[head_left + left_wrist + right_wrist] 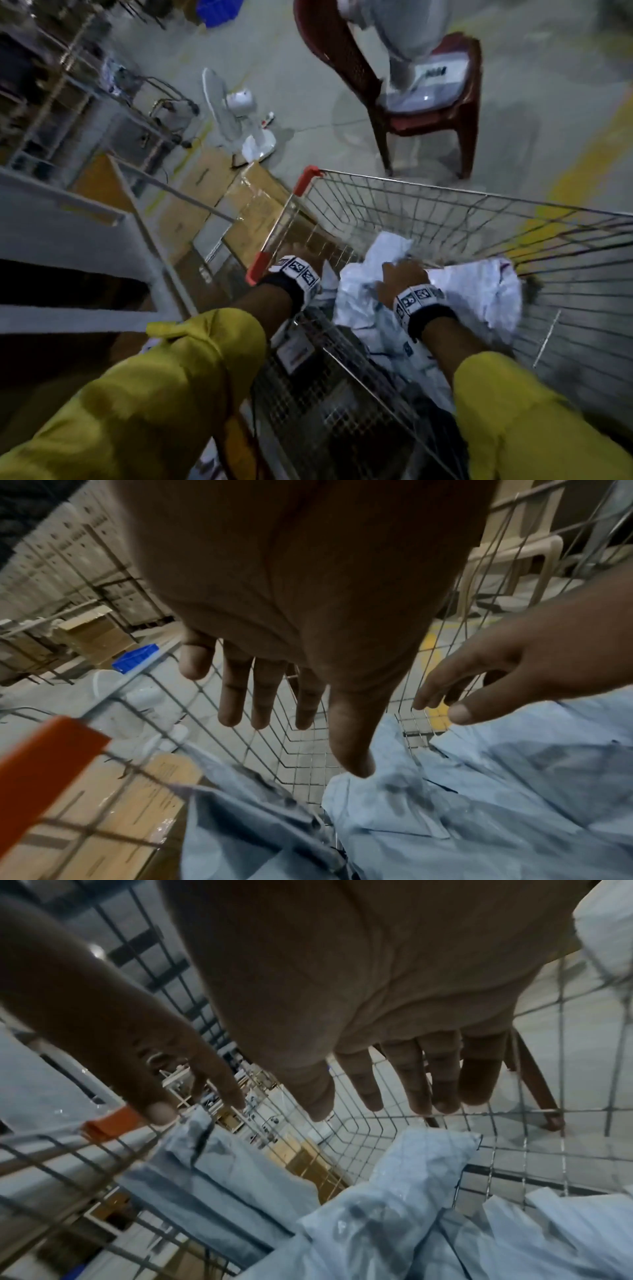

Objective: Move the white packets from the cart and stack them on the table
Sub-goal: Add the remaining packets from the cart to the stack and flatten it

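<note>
Fingers of your left hand point(274, 615) and right hand point(342, 988) spread, holding nothing, over white packets point(462, 294) still heaped in the wire cart point(445, 212), none visibly stacked yet.

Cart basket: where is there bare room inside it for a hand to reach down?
The far end of the cart is bare wire, bordered by the front wall and the packets. A narrow gap runs between the left packet and the right one. The near end is crowded with packets.

no legible text on any packet or box
</note>
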